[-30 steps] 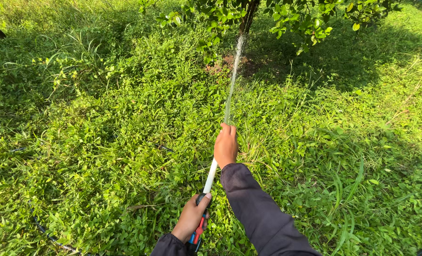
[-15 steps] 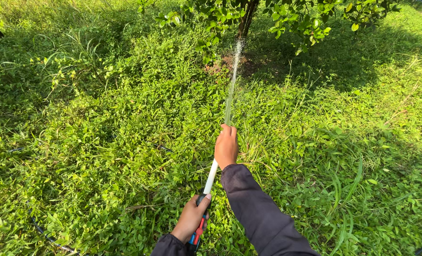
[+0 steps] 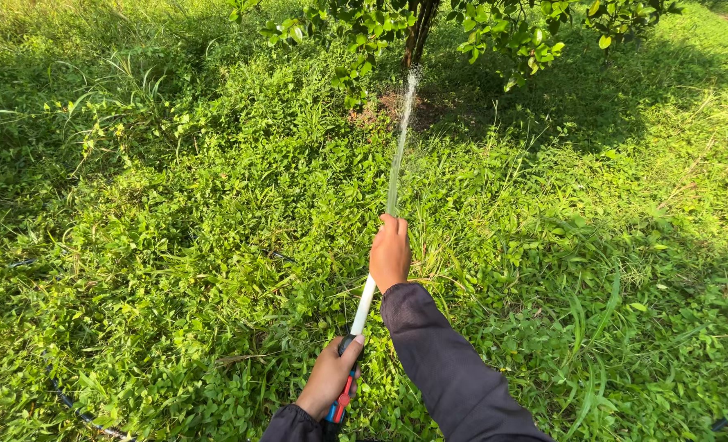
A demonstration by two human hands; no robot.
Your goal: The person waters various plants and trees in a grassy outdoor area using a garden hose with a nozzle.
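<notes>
The white spray wand (image 3: 364, 301) is held over the grass (image 3: 175, 245) by 2 hands: the left hand (image 3: 329, 378) is closed around its red-and-blue handle (image 3: 341, 401), the right hand (image 3: 390, 250) is wrapped around its tip. A water jet (image 3: 398, 147) is thrown toward the tree trunk (image 3: 417, 33).

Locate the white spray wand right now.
Head view, bottom centre: the white spray wand runs up between the left hand at its handle and the right hand at its tip, over the grass.
</notes>
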